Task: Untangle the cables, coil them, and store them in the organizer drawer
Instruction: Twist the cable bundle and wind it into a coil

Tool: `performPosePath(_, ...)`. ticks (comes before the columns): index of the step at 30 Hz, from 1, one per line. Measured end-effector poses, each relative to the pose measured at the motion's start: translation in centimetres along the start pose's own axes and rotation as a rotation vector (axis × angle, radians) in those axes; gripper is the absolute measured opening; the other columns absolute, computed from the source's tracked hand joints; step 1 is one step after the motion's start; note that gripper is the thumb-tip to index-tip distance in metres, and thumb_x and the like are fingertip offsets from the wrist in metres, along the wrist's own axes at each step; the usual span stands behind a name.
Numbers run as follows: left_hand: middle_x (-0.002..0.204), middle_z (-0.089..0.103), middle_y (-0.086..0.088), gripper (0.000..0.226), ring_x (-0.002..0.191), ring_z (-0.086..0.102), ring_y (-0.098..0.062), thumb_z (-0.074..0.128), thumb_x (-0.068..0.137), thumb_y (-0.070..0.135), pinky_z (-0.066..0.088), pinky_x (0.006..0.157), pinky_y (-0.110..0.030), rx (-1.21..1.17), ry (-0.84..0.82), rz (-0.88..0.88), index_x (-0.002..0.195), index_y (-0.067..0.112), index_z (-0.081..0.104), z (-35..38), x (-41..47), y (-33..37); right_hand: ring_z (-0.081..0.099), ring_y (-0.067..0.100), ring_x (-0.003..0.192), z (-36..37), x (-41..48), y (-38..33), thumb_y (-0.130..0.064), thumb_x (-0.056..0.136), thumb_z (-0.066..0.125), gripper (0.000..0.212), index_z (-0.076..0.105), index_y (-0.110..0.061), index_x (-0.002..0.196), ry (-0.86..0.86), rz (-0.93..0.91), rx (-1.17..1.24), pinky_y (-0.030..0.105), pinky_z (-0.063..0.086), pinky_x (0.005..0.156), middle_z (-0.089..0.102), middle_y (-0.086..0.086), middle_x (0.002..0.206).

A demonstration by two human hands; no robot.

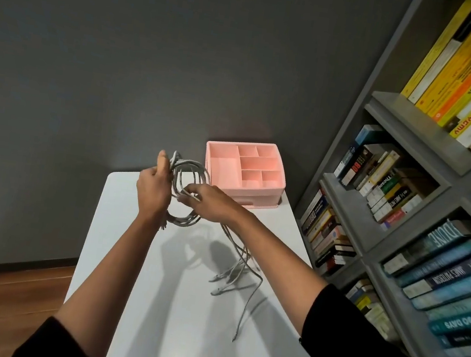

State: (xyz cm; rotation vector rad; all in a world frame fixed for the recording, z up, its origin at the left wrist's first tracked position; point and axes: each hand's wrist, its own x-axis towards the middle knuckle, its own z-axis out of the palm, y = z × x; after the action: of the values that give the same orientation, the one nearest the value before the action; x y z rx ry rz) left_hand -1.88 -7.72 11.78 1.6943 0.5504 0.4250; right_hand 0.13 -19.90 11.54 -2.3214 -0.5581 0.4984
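Observation:
A bundle of grey cables [191,172] is looped into a rough coil held up above the white table [181,306]. My left hand [152,188] grips the coil's left side, fingers closed round the loops. My right hand [209,205] pinches strands at the coil's lower right. Several loose cable ends [234,271] trail down from under my right wrist onto the table. The pink organizer [244,173] stands at the table's far right corner, with open compartments on top and a shut drawer [258,200] at its front.
A grey bookshelf [408,177] full of books runs close along the table's right side. A dark grey wall stands behind the table. Wooden floor [3,291] shows at the lower left.

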Motion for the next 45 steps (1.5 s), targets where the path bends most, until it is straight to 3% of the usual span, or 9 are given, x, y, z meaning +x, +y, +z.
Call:
performPosePath(9,0.052,0.033,-0.002,0.056,0.045,0.026,-0.018,0.042,0.091,0.059,0.024,0.043,-0.024,-0.080,-0.076,-0.102,0.055,0.017,0.034,-1.3,0.2,0.0,0.057,0.007,0.055,-3.7,-0.7,1.0,-0.010,0.097,0.051,0.009,0.050,-0.009,0.088,-0.343,0.037,0.222,0.018,0.046,0.053,0.060,0.005,0.074)
performPosePath(12,0.044,0.031,0.004,0.057,0.038,0.025,-0.012,0.047,0.089,0.060,0.022,0.041,-0.022,-0.159,-0.190,-0.119,0.052,0.020,0.032,-1.2,-0.6,0.8,0.061,0.016,0.054,-3.4,-0.5,0.5,-0.029,0.097,0.053,0.023,0.053,-0.006,0.102,-0.229,0.050,0.295,0.027,0.052,0.060,0.063,0.011,0.070)
performPosePath(15,0.041,0.029,0.007,0.054,0.036,0.024,-0.009,0.051,0.090,0.056,0.020,0.038,-0.019,-0.203,-0.254,-0.106,0.053,0.021,0.032,-0.9,-1.1,1.7,0.060,0.021,0.049,-2.4,-0.4,-0.1,-0.044,0.099,0.042,0.035,0.051,-0.010,0.104,-0.088,0.078,0.346,0.024,0.050,0.050,0.063,0.014,0.065)
performPosePath(18,0.042,0.027,0.007,0.054,0.036,0.022,-0.009,0.051,0.090,0.055,0.020,0.037,-0.018,-0.224,-0.297,-0.091,0.054,0.021,0.031,-0.7,-1.4,2.1,0.061,0.014,0.044,-1.5,-0.1,-0.2,-0.029,0.100,0.045,0.023,0.050,-0.007,0.099,0.022,0.092,0.536,0.023,0.051,0.047,0.065,0.018,0.071)
performPosePath(22,0.042,0.026,0.007,0.057,0.036,0.021,-0.010,0.053,0.089,0.056,0.020,0.038,-0.018,-0.221,-0.350,-0.067,0.049,0.023,0.030,-0.7,-1.7,2.2,0.065,0.016,0.065,-1.2,0.5,0.1,-0.003,0.094,0.054,0.007,0.058,0.001,0.090,0.113,0.087,0.784,0.022,0.056,0.063,0.064,0.033,0.101)
performPosePath(29,0.040,0.025,0.008,0.056,0.034,0.023,-0.009,0.054,0.090,0.052,0.021,0.040,-0.019,-0.213,-0.382,-0.027,0.048,0.021,0.033,-0.5,-1.9,2.8,0.067,0.018,0.062,-1.0,0.5,-0.2,-0.022,0.103,0.039,0.026,0.056,-0.003,0.108,0.185,0.118,0.873,0.028,0.057,0.064,0.066,0.013,0.076)
performPosePath(35,0.038,0.024,0.011,0.068,0.035,0.018,-0.007,0.047,0.095,0.048,0.018,0.038,-0.017,-0.213,-0.501,-0.012,0.033,0.023,0.034,-0.5,-2.8,3.3,0.064,0.010,0.048,-0.6,0.5,-0.4,-0.015,0.098,0.051,0.023,0.063,-0.008,0.079,0.389,0.143,0.942,0.023,0.056,0.053,0.065,0.007,0.067)
performPosePath(39,0.039,0.026,0.010,0.058,0.033,0.022,-0.006,0.053,0.094,0.044,0.021,0.037,-0.016,-0.153,-0.499,0.062,0.042,0.025,0.034,-0.6,-2.9,3.7,0.063,0.021,0.051,-0.6,0.1,-0.5,-0.015,0.099,0.047,0.020,0.061,-0.013,0.085,0.389,0.139,0.791,0.028,0.054,0.048,0.064,0.010,0.064)
performPosePath(45,0.040,0.025,0.009,0.052,0.035,0.020,-0.007,0.055,0.094,0.038,0.019,0.038,-0.017,-0.111,-0.479,0.086,0.052,0.019,0.030,-0.7,-2.8,3.3,0.067,0.031,0.070,-0.5,0.5,-0.5,0.001,0.090,0.056,0.018,0.062,-0.015,0.085,0.406,0.110,0.772,0.054,0.057,0.075,0.067,0.005,0.075)
